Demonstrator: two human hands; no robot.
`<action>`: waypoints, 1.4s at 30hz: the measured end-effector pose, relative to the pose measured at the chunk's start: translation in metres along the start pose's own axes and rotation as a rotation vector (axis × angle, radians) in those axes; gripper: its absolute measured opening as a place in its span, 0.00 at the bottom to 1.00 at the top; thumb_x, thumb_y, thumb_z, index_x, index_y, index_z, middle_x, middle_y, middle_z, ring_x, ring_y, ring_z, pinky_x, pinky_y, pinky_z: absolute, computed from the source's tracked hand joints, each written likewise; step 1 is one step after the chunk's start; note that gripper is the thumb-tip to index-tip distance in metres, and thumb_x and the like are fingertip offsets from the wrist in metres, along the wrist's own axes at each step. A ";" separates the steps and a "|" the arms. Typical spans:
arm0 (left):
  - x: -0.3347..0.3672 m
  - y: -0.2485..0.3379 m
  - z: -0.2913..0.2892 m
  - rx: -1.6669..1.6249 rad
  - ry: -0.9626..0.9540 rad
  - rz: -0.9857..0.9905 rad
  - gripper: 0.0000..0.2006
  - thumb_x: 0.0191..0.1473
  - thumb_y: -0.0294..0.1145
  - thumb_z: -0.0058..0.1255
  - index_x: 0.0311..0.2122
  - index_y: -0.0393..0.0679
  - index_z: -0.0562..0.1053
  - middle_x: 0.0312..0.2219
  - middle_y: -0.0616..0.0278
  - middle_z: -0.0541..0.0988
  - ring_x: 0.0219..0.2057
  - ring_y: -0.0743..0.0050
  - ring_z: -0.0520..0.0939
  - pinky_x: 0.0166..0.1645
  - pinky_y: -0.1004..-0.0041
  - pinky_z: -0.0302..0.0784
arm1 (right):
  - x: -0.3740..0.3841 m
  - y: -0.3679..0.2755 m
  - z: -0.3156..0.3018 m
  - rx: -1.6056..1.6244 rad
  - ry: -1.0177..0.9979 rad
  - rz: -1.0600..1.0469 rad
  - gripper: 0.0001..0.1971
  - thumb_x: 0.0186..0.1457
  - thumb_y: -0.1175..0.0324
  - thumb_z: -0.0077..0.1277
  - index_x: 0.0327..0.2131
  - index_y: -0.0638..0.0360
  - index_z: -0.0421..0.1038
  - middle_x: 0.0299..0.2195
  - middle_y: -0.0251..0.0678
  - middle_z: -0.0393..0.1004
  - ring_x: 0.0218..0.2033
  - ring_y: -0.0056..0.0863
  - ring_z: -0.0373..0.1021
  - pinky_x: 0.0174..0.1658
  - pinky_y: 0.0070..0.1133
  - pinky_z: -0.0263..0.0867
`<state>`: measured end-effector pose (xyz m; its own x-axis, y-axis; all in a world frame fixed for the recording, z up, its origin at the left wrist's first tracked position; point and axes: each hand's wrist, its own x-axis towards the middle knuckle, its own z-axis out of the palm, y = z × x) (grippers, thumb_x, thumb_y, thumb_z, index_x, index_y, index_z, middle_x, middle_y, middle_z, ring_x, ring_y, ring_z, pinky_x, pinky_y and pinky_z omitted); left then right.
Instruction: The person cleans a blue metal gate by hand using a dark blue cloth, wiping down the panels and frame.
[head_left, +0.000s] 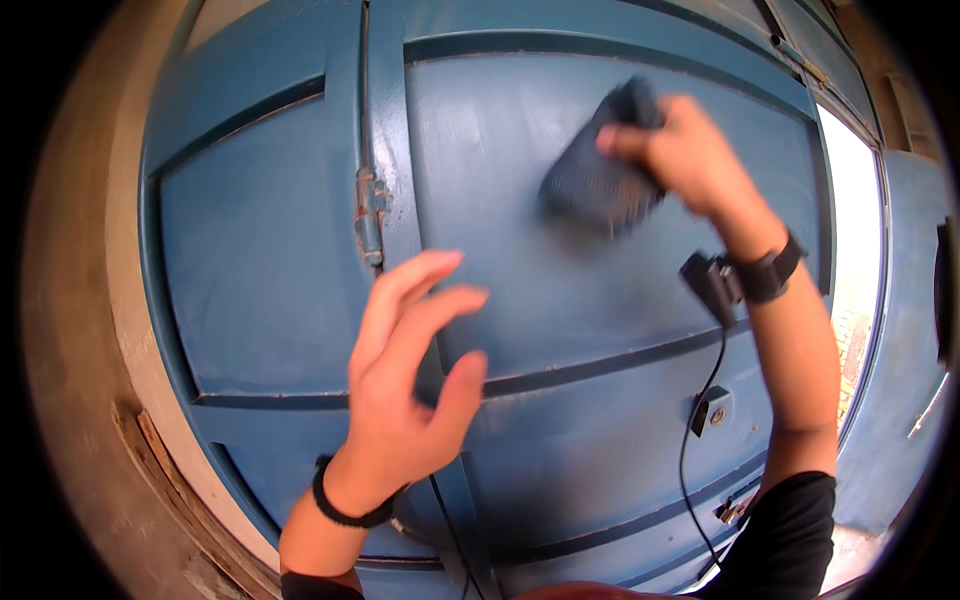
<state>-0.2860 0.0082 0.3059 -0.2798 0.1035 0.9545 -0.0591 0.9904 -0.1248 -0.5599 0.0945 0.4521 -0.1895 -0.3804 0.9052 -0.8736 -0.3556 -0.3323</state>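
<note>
A blue metal door (480,150) with raised frames and recessed panels fills most of the head view. My right hand (692,155) is closed around a dark grey-blue cloth (598,180), which hangs bunched over the upper right panel. The cloth is smeared by motion, and whether it presses on the metal I cannot tell. Lower and to the left, my left hand (408,365) is open and holds nothing. Its fingers are spread in front of the upright seam between the door's two sections, just below a rusty hinge-like fitting (369,215).
A black device (712,287) on my right wrist trails a thin cable (684,460) down across the door. A lock plate (714,412) and a bolt latch (735,510) sit at the lower right. Bright light shows through a gap (853,220) beside the door. A plastered wall (75,300) borders the left.
</note>
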 end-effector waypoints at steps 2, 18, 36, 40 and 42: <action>-0.020 0.000 -0.009 0.170 0.066 0.030 0.13 0.57 0.30 0.52 0.45 0.35 0.76 0.56 0.46 0.70 0.60 0.44 0.72 0.60 0.52 0.72 | 0.059 0.009 -0.043 -0.265 0.511 -0.421 0.15 0.53 0.61 0.59 0.40 0.58 0.82 0.33 0.42 0.83 0.34 0.36 0.79 0.42 0.28 0.73; -0.140 -0.030 0.038 0.716 -0.020 -0.337 0.26 0.49 0.27 0.51 0.56 0.37 0.70 0.61 0.35 0.61 0.64 0.23 0.57 0.65 0.37 0.54 | 0.216 -0.009 -0.072 0.351 -0.401 -0.042 0.40 0.63 0.28 0.35 0.49 0.57 0.78 0.40 0.35 0.82 0.41 0.33 0.73 0.47 0.28 0.64; -0.164 -0.050 0.040 0.595 -0.088 -0.316 0.30 0.52 0.38 0.58 0.60 0.41 0.68 0.63 0.34 0.54 0.64 0.19 0.50 0.65 0.35 0.49 | 0.284 -0.015 0.015 -0.755 0.442 -0.673 0.20 0.57 0.60 0.41 0.29 0.69 0.78 0.35 0.61 0.78 0.40 0.60 0.74 0.48 0.46 0.69; -0.165 -0.054 0.042 0.597 -0.100 -0.290 0.30 0.51 0.38 0.59 0.60 0.42 0.68 0.63 0.34 0.54 0.64 0.19 0.49 0.65 0.34 0.49 | 0.279 -0.054 0.039 -0.626 0.450 -0.676 0.20 0.56 0.62 0.42 0.30 0.69 0.79 0.35 0.61 0.78 0.40 0.60 0.75 0.48 0.45 0.69; -0.164 -0.053 0.039 0.613 -0.120 -0.284 0.31 0.50 0.38 0.60 0.60 0.42 0.68 0.63 0.35 0.53 0.65 0.20 0.49 0.65 0.34 0.49 | 0.287 -0.072 0.057 -0.645 0.442 -0.662 0.20 0.56 0.62 0.42 0.30 0.70 0.79 0.35 0.62 0.78 0.40 0.61 0.75 0.48 0.45 0.69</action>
<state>-0.2747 -0.0647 0.1450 -0.2750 -0.1987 0.9407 -0.6678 0.7433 -0.0382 -0.5264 -0.0374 0.7203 0.3845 0.1207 0.9152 -0.9128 0.1972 0.3575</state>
